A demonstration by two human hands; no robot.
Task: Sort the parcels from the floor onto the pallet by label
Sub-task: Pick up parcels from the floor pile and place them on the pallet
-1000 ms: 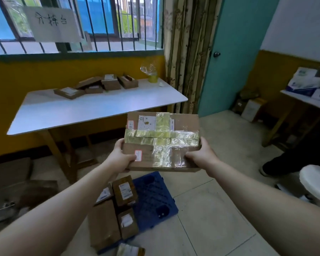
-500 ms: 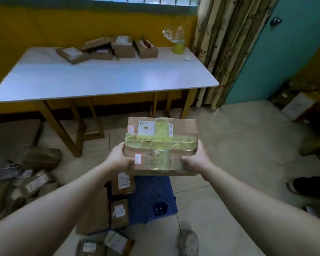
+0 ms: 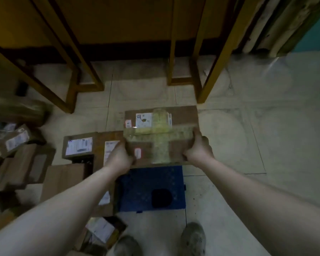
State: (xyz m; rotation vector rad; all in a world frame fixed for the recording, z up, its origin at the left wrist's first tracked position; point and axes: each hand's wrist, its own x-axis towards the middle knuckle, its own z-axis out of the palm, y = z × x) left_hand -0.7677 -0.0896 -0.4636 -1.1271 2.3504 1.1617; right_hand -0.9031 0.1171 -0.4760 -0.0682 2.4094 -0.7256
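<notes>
Parcel: brown cardboard, crossed by yellow-tinted glossy tape; white label, red-and-white stickers. Pallet: deep blue, dotted perforation pattern. Neighbouring parcels: brown, white labels. Table legs: ochre. Wall: mustard. Floor: pale grey tiles. Door: teal.

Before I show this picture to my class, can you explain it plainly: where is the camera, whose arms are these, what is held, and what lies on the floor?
No machine here: a person wears a wide-angle camera on the head, looking down at their own arms. The left hand and right hand grip the ends of a taped parcel, fingers curled round its edges, above a blue pallet. Labelled parcels lie left of the pallet's bare part; a loose pile sits further left on the floor. Table legs stand behind.
</notes>
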